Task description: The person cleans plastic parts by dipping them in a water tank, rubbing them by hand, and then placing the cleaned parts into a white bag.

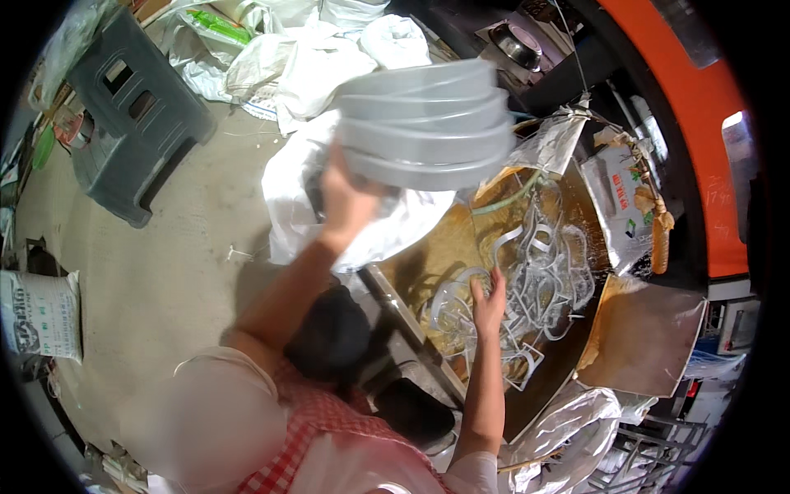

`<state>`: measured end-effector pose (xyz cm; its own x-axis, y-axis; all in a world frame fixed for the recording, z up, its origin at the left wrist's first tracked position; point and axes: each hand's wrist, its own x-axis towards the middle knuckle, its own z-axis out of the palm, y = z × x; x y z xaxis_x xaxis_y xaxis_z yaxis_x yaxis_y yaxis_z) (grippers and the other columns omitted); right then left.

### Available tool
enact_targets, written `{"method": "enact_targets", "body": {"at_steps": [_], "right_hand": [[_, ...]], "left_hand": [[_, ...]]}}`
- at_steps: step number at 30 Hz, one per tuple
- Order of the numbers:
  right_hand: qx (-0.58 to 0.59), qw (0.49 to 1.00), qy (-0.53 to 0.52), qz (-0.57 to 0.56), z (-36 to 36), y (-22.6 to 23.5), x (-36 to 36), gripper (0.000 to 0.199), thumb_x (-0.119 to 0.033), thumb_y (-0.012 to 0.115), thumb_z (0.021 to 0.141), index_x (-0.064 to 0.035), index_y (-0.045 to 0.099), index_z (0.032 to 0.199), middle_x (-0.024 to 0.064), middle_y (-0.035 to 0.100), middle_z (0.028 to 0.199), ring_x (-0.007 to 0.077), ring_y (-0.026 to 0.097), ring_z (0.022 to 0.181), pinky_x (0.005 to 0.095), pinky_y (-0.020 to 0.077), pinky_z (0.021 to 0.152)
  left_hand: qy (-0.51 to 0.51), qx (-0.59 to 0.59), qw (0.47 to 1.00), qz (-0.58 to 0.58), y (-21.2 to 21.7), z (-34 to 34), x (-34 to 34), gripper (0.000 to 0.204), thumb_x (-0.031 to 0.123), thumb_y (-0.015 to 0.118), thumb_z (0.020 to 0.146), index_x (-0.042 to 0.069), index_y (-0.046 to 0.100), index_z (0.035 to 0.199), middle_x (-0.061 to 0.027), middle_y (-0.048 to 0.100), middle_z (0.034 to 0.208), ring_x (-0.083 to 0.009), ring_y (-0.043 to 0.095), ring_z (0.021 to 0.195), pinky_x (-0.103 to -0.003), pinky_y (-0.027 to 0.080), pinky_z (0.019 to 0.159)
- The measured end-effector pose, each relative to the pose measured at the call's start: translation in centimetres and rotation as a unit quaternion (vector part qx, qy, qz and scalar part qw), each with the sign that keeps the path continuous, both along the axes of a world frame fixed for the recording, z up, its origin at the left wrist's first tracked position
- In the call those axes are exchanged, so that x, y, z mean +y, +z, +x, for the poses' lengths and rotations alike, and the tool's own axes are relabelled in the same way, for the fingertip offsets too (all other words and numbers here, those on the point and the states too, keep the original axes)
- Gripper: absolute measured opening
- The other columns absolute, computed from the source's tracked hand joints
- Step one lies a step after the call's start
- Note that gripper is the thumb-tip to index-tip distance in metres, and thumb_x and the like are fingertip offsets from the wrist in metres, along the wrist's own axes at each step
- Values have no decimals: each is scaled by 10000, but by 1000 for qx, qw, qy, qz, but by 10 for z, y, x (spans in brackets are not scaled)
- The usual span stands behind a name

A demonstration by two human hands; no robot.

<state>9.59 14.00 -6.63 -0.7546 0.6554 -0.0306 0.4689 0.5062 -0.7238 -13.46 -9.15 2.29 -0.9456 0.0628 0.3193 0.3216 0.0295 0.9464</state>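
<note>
The left hand [350,202] clamped a grey stack [424,128]; the right hand [490,305], fingers apart, hung by strips [539,284] well inside the trough's rim [418,333].

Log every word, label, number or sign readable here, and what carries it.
Wording is not copied out; markings only.
White sack, far left: large dark lettering plus smaller print.
White printed sheet, right: red characters, green marks.
Orange panel: faint pale scrawl, too unclear to read.
Green packet: print too blurred.
Grey stack in left hand: none visible.

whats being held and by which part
The left hand holds a grey stack by its lower left side; whether the right hand grips anything can't be told.
</note>
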Motion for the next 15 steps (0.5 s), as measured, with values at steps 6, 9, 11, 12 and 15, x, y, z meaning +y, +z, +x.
{"method": "enact_targets", "body": {"at_steps": [6, 9, 11, 12, 15], "right_hand": [[111, 968, -85, -210, -178, 15, -85, 868, -188, 686, 719, 65, 144, 1348, 256, 233, 1377, 324, 244, 1287, 342, 205, 1052], [127, 952, -114, -252, -189, -13, -64, 770, -5, 648, 671, 46, 235, 1319, 224, 418, 1234, 275, 459, 1090, 309, 385, 903], [241, 901, -97, -348, -176, -17, -42, 639, 88, 581, 676, 31, 330, 1260, 141, 548, 1046, 180, 570, 830, 255, 478, 676], [192, 922, -104, -321, -174, 10, -55, 612, 129, 535, 685, 32, 328, 1253, 128, 543, 1044, 160, 564, 837, 241, 469, 676], [262, 891, -72, -364, -166, 26, -56, 586, 120, 494, 718, 26, 310, 1267, 129, 545, 1050, 153, 563, 846, 236, 462, 680]], "left_hand": [[42, 190, 956, -218, -25, -45, -94, 704, -54, 578, 627, -44, 340, 1288, -194, 494, 1183, -269, 492, 1102, -293, 386, 921], [-121, 246, 898, -345, 1, -62, -99, 660, -47, 552, 600, -50, 398, 1242, -166, 541, 1034, -298, 542, 943, -324, 441, 813], [-134, 297, 832, -449, -1, -76, -91, 591, -17, 541, 638, -32, 434, 1219, -139, 547, 943, -279, 553, 822, -318, 455, 726], [-91, 326, 793, -506, -11, -81, -95, 551, 2, 533, 660, -19, 455, 1205, -126, 542, 895, -262, 546, 763, -308, 453, 679], [22, 451, 700, -553, -23, -83, -61, 398, 66, 515, 714, 9, 532, 1107, -77, 520, 768, -187, 518, 646, -258, 439, 587]]}}
